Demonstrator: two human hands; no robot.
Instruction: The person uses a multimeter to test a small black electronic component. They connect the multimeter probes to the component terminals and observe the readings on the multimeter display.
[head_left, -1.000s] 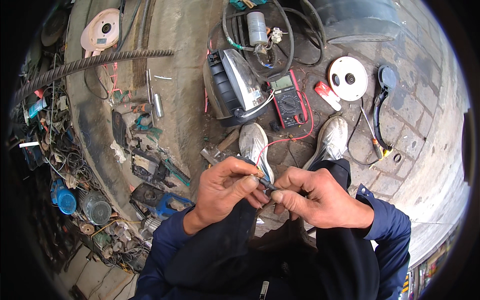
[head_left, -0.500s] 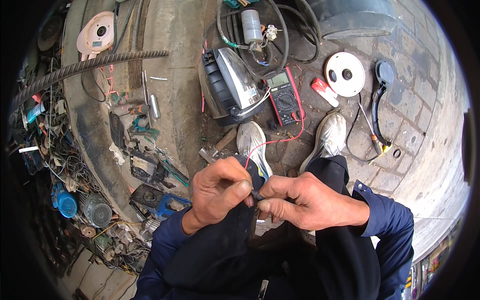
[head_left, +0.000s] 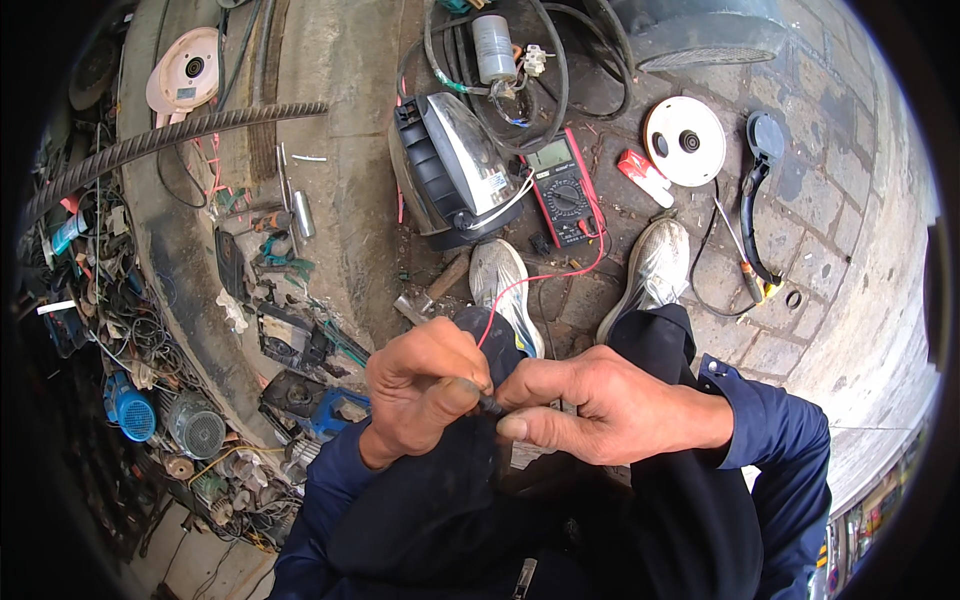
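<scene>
My left hand (head_left: 420,385) and my right hand (head_left: 610,405) meet in front of my knees, fingertips pinched. Between them both grip a small black piece (head_left: 490,404); its exact kind is mostly hidden by the fingers. A thin red test lead (head_left: 520,283) runs from the red-edged multimeter (head_left: 564,195) down to behind my left fingers, where its end is out of sight. The multimeter lies face up on the paving beyond my shoes. To its left an electric kettle body (head_left: 455,170) with a clear side and dark handle part lies on its side.
Around the multimeter lie a white round kettle base (head_left: 686,141), a red and white packet (head_left: 646,178), a screwdriver (head_left: 748,280), a black curved handle (head_left: 752,205) and a hammer (head_left: 432,290). A grey cylinder (head_left: 494,48) sits among coiled cables. Tools and motors crowd the left; a ribbed steel bar (head_left: 190,128) crosses there.
Both hands have shifted slightly left together, still pinching the small black piece. The view has also moved a little; the things on the ground lie as before.
</scene>
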